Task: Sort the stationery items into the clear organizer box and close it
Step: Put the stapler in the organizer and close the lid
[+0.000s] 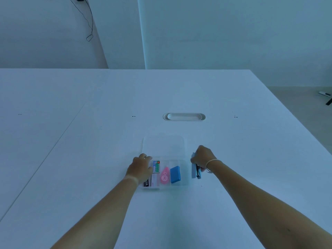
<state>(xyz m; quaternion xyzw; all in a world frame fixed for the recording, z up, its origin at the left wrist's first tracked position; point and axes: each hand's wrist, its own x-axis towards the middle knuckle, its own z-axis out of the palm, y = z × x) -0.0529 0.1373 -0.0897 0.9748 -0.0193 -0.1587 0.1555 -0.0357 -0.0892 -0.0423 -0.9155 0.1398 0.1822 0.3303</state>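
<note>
The clear organizer box (184, 177) lies open on the white table, its lid (163, 145) laid flat on the far side. In its compartments I see a green and white staples pack (156, 166), a pink correction tape (165, 176), a blue eraser (175, 174) and a black item (145, 182) partly under my wrist. My left hand (141, 169) rests on the box's left end, fingers curled over its edge. Just right of the box, my right hand (203, 158) grips a light blue stapler (195, 172) that lies on the table.
A white oval cable tray (184, 117) is set into the table (89, 141) beyond the box. A table seam runs diagonally at the left. A black cable (89, 24) hangs on the far wall. The table's right edge drops to the floor.
</note>
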